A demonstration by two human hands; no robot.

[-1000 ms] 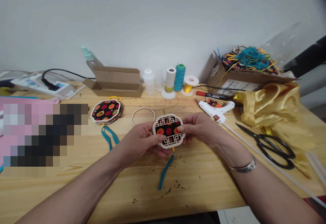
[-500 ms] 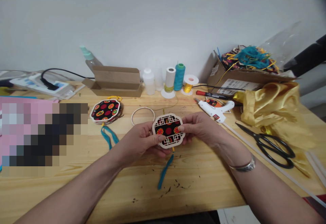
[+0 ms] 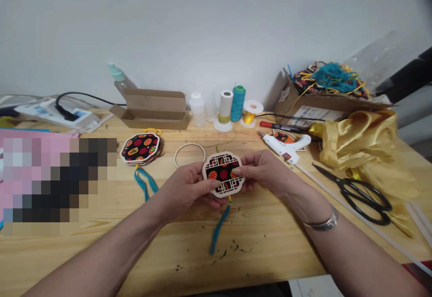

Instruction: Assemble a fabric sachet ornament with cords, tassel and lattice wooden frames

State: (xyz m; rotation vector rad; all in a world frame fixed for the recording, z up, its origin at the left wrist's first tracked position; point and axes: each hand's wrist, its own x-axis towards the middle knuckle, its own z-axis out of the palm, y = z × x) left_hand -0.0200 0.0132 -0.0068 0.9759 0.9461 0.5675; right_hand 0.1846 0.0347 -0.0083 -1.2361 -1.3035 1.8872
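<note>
Both hands pinch one ornament (image 3: 223,173) just above the desk (image 3: 270,238): left grip (image 3: 189,186) closed on its left edge, right grip (image 3: 263,171) on its right. Teal tassel (image 3: 218,227) trails below. Ring (image 3: 189,154) behind.

Single view: head-worn camera at the near edge of the desk (image 3: 276,238), facing forward and down toward the white wall (image 3: 202,22) behind it. Close range. Both forearms enter from the bottom corners, and the left hand (image 3: 184,189) and right hand (image 3: 266,173) meet mid-frame. The desk spans the full width.
</note>
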